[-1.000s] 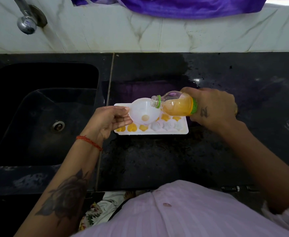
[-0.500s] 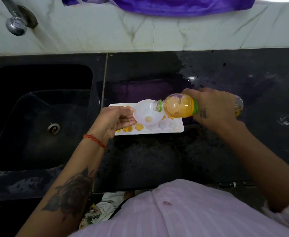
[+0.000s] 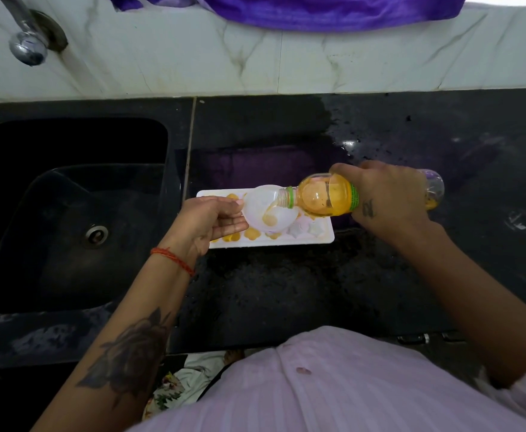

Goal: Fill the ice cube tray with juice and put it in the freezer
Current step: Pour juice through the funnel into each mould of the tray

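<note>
juice now runs from the tipped bottle (image 3: 324, 198) into the funnel (image 3: 269, 213). left hand (image 3: 212, 219) pinches funnel rim, right hand (image 3: 389, 194) wrapped round bottle, over white tray (image 3: 324, 236) near worktop's left edge by sink (image 3: 68, 213).

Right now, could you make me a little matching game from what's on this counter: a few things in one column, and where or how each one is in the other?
Things:
1. bottle
2. funnel
3. tray
4. tap

States:
a. lies flat on the black counter
b. on the wall above the sink
c. tipped sideways in the right hand
d. held over the tray by the left hand

Pairs: 1-c, 2-d, 3-a, 4-b
</note>
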`<action>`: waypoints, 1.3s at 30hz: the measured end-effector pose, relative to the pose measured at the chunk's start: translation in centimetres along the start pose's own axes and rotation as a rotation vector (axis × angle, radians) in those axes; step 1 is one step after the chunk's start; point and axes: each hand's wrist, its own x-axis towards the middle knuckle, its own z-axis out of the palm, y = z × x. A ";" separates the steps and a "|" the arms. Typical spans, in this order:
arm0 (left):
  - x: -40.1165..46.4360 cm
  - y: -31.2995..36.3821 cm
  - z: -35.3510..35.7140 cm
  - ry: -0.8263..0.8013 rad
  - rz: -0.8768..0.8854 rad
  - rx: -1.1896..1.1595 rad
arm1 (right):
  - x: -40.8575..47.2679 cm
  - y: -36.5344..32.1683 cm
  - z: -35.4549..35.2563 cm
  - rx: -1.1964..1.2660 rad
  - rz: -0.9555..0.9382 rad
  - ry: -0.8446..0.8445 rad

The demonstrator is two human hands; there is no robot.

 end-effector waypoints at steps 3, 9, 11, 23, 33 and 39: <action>-0.1 0.1 0.0 0.000 0.001 -0.001 | -0.1 0.1 0.1 0.035 0.009 -0.015; 0.0 0.3 0.3 -0.014 0.001 -0.013 | -0.5 0.4 0.3 0.093 0.045 0.010; 0.1 0.3 0.5 -0.033 0.001 -0.017 | -0.7 0.7 0.3 0.106 0.062 0.018; 0.5 0.1 3.4 -0.115 0.006 0.011 | -2.4 2.7 -0.1 0.061 0.146 0.012; 1.0 -0.2 4.2 -0.121 0.009 0.047 | -3.0 3.2 -0.3 -0.007 0.165 -0.027; 0.9 -0.1 4.1 -0.121 0.004 0.044 | -2.9 3.2 -0.4 -0.016 0.162 -0.017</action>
